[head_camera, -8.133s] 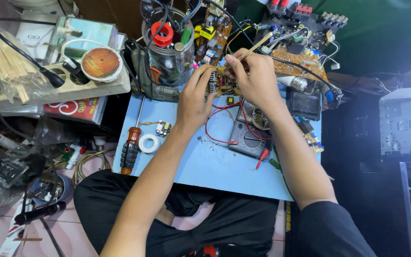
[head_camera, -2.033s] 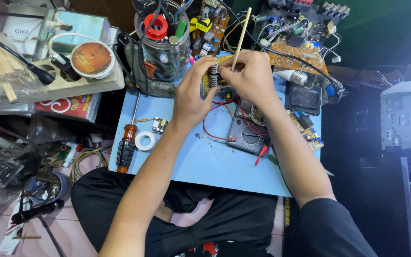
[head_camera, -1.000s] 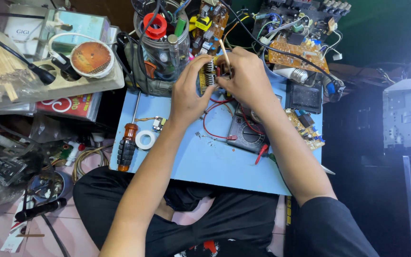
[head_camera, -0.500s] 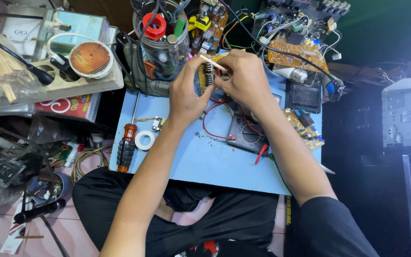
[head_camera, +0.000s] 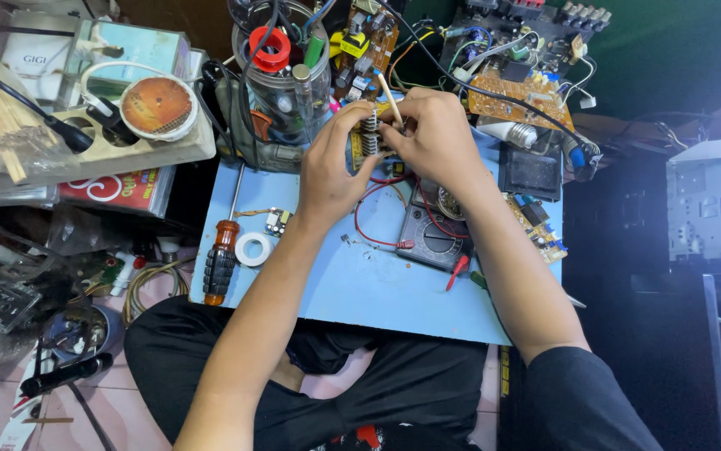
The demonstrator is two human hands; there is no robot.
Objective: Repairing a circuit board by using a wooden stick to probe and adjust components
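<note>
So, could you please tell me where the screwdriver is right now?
The screwdriver lies along the left edge of the blue board, just left of the white tape roll, untouched.

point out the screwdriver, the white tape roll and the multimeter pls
screwdriver (head_camera: 220, 266): head view, on its orange-and-black handle.
white tape roll (head_camera: 253, 249): head view, on its ring edge.
multimeter (head_camera: 434, 236): head view, on its dark dial face.

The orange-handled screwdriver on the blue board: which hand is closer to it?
Left. The left hand is up and to the right of the orange-handled screwdriver; the right hand is further right, beyond the left hand.
</note>
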